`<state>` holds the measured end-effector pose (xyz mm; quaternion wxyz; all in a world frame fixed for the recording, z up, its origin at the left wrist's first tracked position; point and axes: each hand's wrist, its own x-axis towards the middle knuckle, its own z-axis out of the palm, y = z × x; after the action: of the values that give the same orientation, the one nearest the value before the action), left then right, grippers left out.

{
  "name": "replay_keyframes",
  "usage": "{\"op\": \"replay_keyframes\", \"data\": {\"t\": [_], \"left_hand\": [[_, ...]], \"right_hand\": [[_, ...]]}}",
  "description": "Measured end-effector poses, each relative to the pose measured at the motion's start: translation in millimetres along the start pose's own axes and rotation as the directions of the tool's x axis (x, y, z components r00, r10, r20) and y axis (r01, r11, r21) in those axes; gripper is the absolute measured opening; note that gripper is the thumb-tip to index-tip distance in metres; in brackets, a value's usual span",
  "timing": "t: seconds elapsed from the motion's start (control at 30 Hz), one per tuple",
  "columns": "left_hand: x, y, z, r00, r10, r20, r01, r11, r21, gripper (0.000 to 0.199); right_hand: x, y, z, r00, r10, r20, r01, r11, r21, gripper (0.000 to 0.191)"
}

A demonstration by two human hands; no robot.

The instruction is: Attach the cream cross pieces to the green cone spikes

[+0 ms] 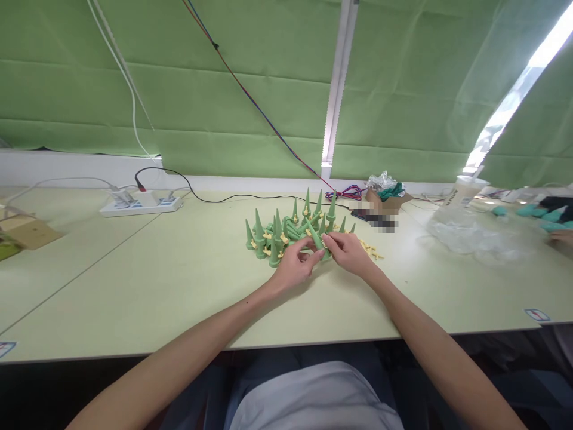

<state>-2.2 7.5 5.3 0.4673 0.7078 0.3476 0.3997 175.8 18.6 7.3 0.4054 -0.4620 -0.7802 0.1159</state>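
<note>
A green cone-shaped piece [316, 237], tilted with its tip up and to the left, is held between my two hands. My left hand [295, 263] closes its fingers around it from the left. From the right, my right hand [347, 249] pinches at its side; what else sits in that pinch is too small to make out. Several like green cones [259, 236] stand upright behind and to the left, with small yellow pieces on their sides. More green pieces lie on their sides among them. Loose small yellow pieces [370, 249] lie just right of my right hand.
A power strip [141, 205] with plugs lies at the back left of the table [147, 286]. An opened cardboard box [387, 202] and coiled cable [349, 192] sit at the back. To the right are a plastic cup [463, 192], clear plastic bags and another person's hand [564, 237].
</note>
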Motion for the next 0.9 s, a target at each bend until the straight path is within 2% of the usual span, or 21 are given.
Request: {"op": "replay_keyframes", "data": {"t": [0.27, 0.4, 0.57, 0.7, 0.8, 0.9], "left_hand": [[0, -2, 3.2, 0.998, -0.011, -0.067, 0.015, 0.998, 0.059, 0.031], [2, -4, 4.4, 0.997, 0.002, -0.083, 0.0, 1.0, 0.026, 0.034], [3, -9, 3.8, 0.991, -0.021, -0.133, 0.024, 1.0, 0.015, 0.048], [5, -12, 3.3, 0.986, -0.027, -0.166, 0.026, 1.0, -0.008, 0.046], [6, -14, 3.0, 0.989, -0.073, -0.13, 0.07, 0.997, -0.03, 0.05], [8, -16, 2.4, 0.983, -0.182, -0.014, 0.18, 0.981, -0.073, 0.062]], "right_hand": [[0, 0, 1, 0.999, -0.002, -0.034, 0.001, 1.0, -0.024, 0.047], [0, 0, 1, 1.0, 0.009, -0.025, -0.009, 1.0, -0.014, 0.047], [0, -3, 1, 0.999, 0.02, -0.031, -0.02, 1.0, 0.007, 0.047], [-1, -5, 0, 0.999, 0.028, -0.044, -0.026, 0.999, 0.041, 0.048], [-1, -7, -1, 0.997, 0.045, -0.059, -0.04, 0.995, 0.089, 0.047], [-2, -7, -1, 0.997, 0.049, -0.058, -0.042, 0.992, 0.118, 0.046]]}}
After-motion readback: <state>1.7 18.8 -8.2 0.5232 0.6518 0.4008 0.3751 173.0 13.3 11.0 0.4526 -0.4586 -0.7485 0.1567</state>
